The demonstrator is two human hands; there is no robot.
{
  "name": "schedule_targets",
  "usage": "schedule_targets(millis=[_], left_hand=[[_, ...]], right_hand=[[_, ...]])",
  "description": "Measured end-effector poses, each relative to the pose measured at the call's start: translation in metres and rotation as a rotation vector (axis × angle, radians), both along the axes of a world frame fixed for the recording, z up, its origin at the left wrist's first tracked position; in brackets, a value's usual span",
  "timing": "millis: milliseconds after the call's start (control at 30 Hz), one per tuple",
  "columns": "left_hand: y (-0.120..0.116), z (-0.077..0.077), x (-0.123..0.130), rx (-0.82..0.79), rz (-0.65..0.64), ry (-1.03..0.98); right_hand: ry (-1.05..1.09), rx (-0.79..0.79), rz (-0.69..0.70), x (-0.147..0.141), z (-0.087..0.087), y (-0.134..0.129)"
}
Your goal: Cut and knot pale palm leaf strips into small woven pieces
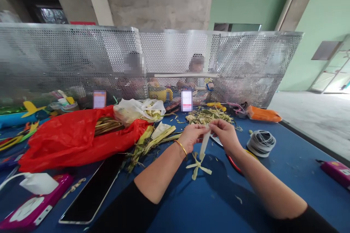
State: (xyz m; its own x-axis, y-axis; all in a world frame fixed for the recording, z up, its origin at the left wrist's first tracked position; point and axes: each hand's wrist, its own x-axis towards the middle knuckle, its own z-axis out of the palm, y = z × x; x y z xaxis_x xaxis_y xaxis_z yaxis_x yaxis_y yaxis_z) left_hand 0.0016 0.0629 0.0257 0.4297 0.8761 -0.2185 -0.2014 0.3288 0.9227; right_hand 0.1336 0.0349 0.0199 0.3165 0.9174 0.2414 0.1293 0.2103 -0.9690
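Between my two hands a pale, flat strip of plant husk (203, 145) hangs down. My left hand (193, 134) pinches its upper end from the left, and my right hand (222, 131) pinches the same end with thumb and forefinger. At the strip's lower end is a star-shaped piece of crossed pale strips (197, 167), just above or touching the blue table; I cannot tell which. Red-handled scissors (233, 163) lie partly hidden under my right forearm. Beyond my hands sits a heap of husk scraps (207, 115).
Left of my arms are a red plastic bag (68, 134), husk stalks (153, 142), a dark phone (94, 189) and a magenta power bank (35, 204). On the right lie a ball of grey yarn (261, 143) and an orange packet (264, 114). A perforated metal screen (175, 51) stands behind, with people beyond.
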Motion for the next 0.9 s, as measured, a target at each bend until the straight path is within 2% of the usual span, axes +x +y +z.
schedule_targets(millis=[233,400,600,800,900], left_hand=[[-0.003,0.002,0.001,0.103,0.051,0.027],[0.002,-0.003,-0.003,0.158,-0.034,0.092],[0.010,-0.007,-0.007,0.185,-0.091,0.158],[0.012,-0.009,-0.003,0.142,-0.193,0.155],[0.011,-0.014,0.001,0.108,-0.201,0.192]], right_hand=[[0.060,-0.073,0.061,-0.005,0.004,-0.008],[0.076,-0.012,0.006,-0.001,0.008,0.000],[0.056,0.021,0.031,0.014,0.022,0.016],[0.080,-0.023,0.032,0.028,0.009,0.027],[0.093,-0.049,0.031,0.033,0.000,0.031]])
